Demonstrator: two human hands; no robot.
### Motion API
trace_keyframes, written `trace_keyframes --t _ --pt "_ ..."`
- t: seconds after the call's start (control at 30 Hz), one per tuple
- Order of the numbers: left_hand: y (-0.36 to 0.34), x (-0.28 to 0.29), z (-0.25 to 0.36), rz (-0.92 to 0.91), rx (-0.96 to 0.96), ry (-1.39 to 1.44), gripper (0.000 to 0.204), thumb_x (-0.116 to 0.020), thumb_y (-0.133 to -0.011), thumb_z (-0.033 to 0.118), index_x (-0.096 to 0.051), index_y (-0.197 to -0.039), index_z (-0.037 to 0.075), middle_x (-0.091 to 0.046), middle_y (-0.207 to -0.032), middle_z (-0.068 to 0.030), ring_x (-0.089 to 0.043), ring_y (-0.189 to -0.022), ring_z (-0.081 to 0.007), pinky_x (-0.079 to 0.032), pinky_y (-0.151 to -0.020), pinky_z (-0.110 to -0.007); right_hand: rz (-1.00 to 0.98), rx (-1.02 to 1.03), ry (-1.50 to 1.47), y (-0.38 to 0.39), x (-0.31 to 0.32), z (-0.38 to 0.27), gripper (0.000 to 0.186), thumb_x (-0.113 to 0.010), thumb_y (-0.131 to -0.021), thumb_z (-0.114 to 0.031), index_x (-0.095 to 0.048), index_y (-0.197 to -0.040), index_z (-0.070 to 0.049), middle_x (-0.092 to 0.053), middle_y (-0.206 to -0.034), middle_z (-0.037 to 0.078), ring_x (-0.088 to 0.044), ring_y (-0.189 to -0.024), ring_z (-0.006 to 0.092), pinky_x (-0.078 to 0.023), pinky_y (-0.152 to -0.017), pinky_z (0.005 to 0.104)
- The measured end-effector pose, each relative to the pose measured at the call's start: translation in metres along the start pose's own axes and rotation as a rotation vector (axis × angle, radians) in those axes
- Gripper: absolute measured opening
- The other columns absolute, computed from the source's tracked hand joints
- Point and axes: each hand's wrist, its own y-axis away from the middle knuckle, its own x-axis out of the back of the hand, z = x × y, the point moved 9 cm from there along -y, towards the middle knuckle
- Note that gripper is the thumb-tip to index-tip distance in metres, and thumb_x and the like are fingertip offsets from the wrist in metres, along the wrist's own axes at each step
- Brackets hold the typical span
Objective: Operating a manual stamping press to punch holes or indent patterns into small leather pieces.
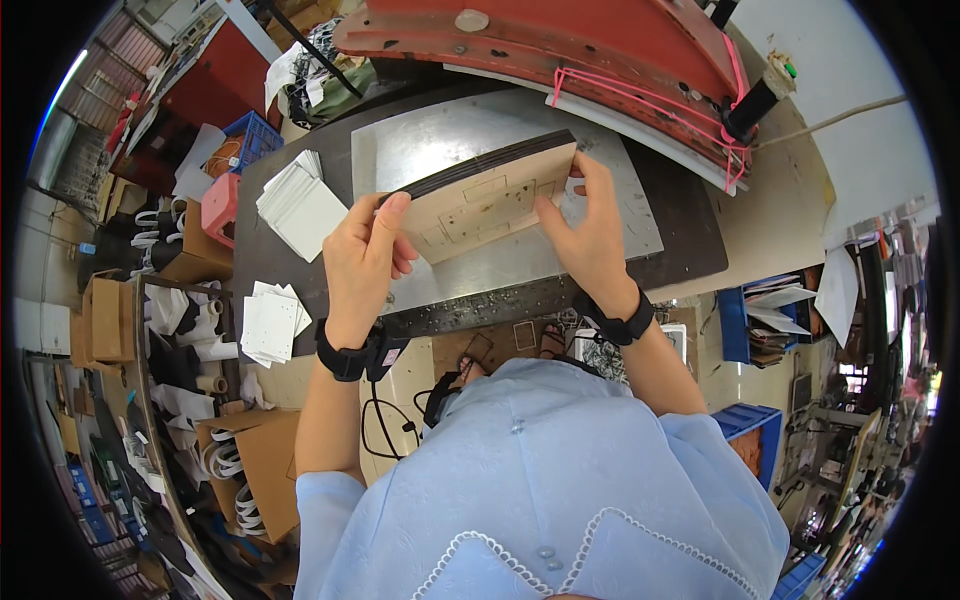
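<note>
Both hands hold a tan die-cutting board [480,212] tilted up on its long side, its face toward me. Thin rectangular outlines and dark specks mark that face, and a black layered edge runs along the top. At the board's left end, my left hand [362,250] is closed with the thumb over the upper corner. My right hand [588,222] grips the right end, thumb on the tan face and fingers behind. Beneath the board lies a shiny metal plate [400,150] on the dark worktable [690,240]. The board's far face is hidden.
A red machine [540,38] with pink cord [640,103] spans the table's far side. Left of the plate sit a stack of white cards [300,208] and a smaller loose pile of white cards [272,322]. Dark crumbs dot the near edge. A blue crate [735,325] stands right.
</note>
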Motion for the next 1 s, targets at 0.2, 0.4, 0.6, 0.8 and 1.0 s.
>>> trace_keyframes --t 0.2,0.4,0.6,0.8,1.0 --pt "-0.003 0.001 -0.003 -0.002 0.003 -0.006 0.037 -0.057 -0.099 0.037 -0.066 -0.100 0.001 -0.059 -0.057 -0.0033 -0.052 -0.046 -0.0066 -0.038 -0.043 -0.019 0.007 -0.034 0.010 -0.003 -0.006 0.001 0.057 -0.072 -0.082 -0.013 -0.047 -0.131 0.002 -0.052 -0.120 0.019 -0.052 -0.112 0.0340 -0.042 -0.097 0.0403" --pt "-0.002 0.001 -0.003 0.007 -0.010 -0.005 0.037 -0.058 -0.099 0.037 -0.066 -0.099 0.001 -0.059 -0.056 -0.0028 -0.051 -0.045 -0.0061 -0.038 -0.042 -0.019 0.045 -0.056 -0.017 0.009 -0.013 -0.004 0.071 -0.075 -0.082 -0.020 -0.039 -0.138 0.002 -0.046 -0.127 0.020 -0.047 -0.118 0.0333 -0.040 -0.100 0.0414" --pt "-0.002 0.000 -0.004 0.001 -0.012 0.013 0.037 -0.058 -0.099 0.037 -0.066 -0.100 0.001 -0.059 -0.056 -0.0026 -0.051 -0.045 -0.0056 -0.038 -0.042 -0.018 0.094 -0.066 0.033 0.008 -0.021 0.003 0.074 -0.076 -0.081 -0.020 -0.036 -0.140 0.002 -0.044 -0.129 0.020 -0.043 -0.121 0.0335 -0.037 -0.102 0.0423" --pt "0.000 0.000 -0.002 -0.005 -0.009 0.020 0.036 -0.058 -0.099 0.036 -0.066 -0.099 0.001 -0.059 -0.057 -0.0028 -0.051 -0.045 -0.0057 -0.037 -0.042 -0.019 0.027 -0.108 -0.043 0.010 -0.019 0.005 0.077 -0.075 -0.081 -0.016 -0.032 -0.143 0.002 -0.042 -0.134 0.022 -0.042 -0.123 0.0340 -0.036 -0.104 0.0432" --pt "-0.001 0.000 -0.002 0.006 -0.017 0.011 0.036 -0.059 -0.098 0.037 -0.067 -0.099 0.001 -0.058 -0.056 -0.0029 -0.051 -0.044 -0.0059 -0.037 -0.042 -0.019 0.028 -0.132 -0.052 0.021 -0.029 -0.003 0.097 -0.078 -0.079 -0.023 -0.018 -0.150 0.004 -0.033 -0.145 0.027 -0.035 -0.134 0.0394 -0.030 -0.111 0.0450"
